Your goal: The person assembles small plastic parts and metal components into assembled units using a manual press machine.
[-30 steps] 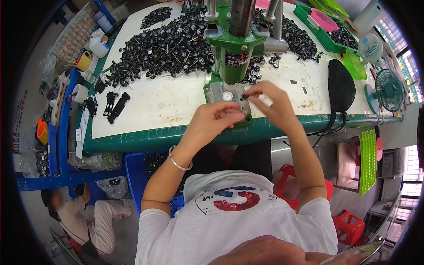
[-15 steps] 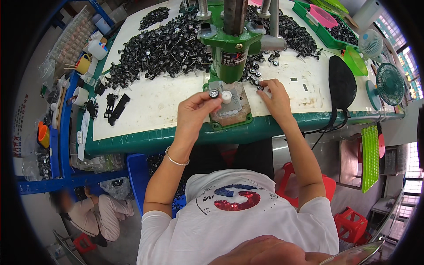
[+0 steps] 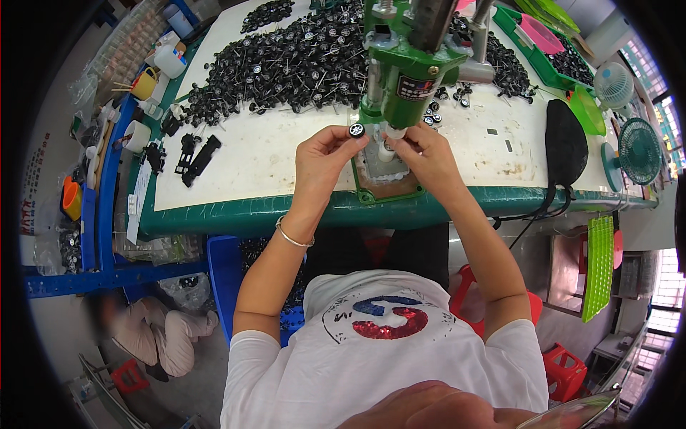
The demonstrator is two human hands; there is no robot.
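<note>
My left hand (image 3: 325, 154) pinches a small black toy wheel (image 3: 356, 131) with a silver hub between thumb and fingertips. It is held just left of the green bench press (image 3: 406, 96). My right hand (image 3: 429, 157) is closed, fingertips together, on another small wheel (image 3: 388, 145) at the top of the white post (image 3: 386, 154) under the press head. That wheel is mostly hidden by my fingers. The post stands on the press's metal base plate (image 3: 382, 170).
A large heap of black wheels on metal axles (image 3: 293, 68) covers the back of the white tabletop (image 3: 250, 164). Black plastic parts (image 3: 200, 161) lie at left. A black cloth item (image 3: 567, 143), a green bowl (image 3: 587, 111) and small fans (image 3: 639, 148) are at right. A person (image 3: 161, 332) sits low at left.
My right hand has moved left from the loose wheels beside the press to the white post, carrying a small wheel. My left hand still holds its wheel. The view has shifted slightly.
</note>
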